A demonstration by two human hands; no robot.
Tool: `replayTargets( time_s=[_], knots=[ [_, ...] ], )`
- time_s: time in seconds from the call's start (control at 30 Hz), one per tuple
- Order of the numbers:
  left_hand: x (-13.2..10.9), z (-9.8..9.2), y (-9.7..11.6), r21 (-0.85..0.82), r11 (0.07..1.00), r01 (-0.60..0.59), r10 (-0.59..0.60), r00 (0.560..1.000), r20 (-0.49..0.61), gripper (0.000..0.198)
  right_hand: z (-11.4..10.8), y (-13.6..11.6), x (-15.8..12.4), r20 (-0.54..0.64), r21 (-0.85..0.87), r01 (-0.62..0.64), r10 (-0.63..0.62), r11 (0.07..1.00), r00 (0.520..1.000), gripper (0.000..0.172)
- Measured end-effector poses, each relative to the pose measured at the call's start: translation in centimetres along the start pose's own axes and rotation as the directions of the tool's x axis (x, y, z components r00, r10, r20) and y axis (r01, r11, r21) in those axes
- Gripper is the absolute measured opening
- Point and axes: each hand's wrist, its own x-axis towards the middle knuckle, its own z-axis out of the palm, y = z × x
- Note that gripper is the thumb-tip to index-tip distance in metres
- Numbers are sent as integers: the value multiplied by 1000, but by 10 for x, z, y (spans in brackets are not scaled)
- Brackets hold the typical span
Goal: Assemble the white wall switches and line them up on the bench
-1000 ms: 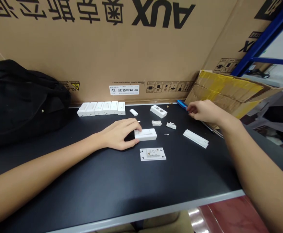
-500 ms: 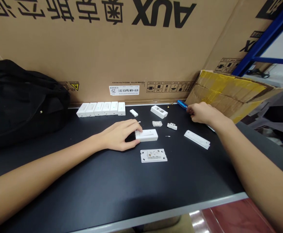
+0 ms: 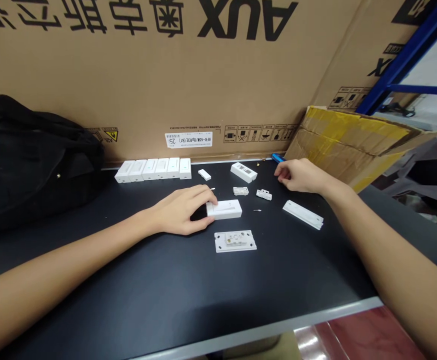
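My left hand (image 3: 183, 209) has its thumb and fingers closed on the left end of a white wall switch housing (image 3: 228, 209), which lies on the dark tabletop. In front of that housing is a flat white back plate (image 3: 248, 246) with a small switch mechanism (image 3: 236, 238) on it. At the right, my right hand (image 3: 299, 175) is held low over the table with curled fingers; whatever they hold, if anything, is hidden. A blue tool handle (image 3: 277, 158) shows just behind it. Nearest its wrist lies a long white plate (image 3: 303, 215).
Several white switches (image 3: 153, 169) stand in a row at the back left. Between the hands lie a white rocker (image 3: 204, 174), a white frame (image 3: 244, 172) and small white parts (image 3: 240, 191). A black bag (image 3: 34, 165) and a taped carton (image 3: 338, 145) flank the table.
My right hand has drawn a little to the left and toward me, away from the blue handle. My left hand keeps its hold on the switch housing. The view has shifted slightly.
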Motion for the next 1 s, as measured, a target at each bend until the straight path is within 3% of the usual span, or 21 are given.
replayTargets(
  time_s=[0.4,0.7,1.0],
  knots=[
    [0,0,1,60,998,-24,21,998,61,48,10,-22,-3,-47,42,21,-19,999,999,31],
    [3,-2,3,65,997,-30,25,997,76,46,-8,-22,-9,-212,173,49,-12,984,977,18],
    [5,-4,0,-14,1000,-12,14,994,109,43,-19,-28,-19,-239,279,131,-63,951,969,18]
  ],
)
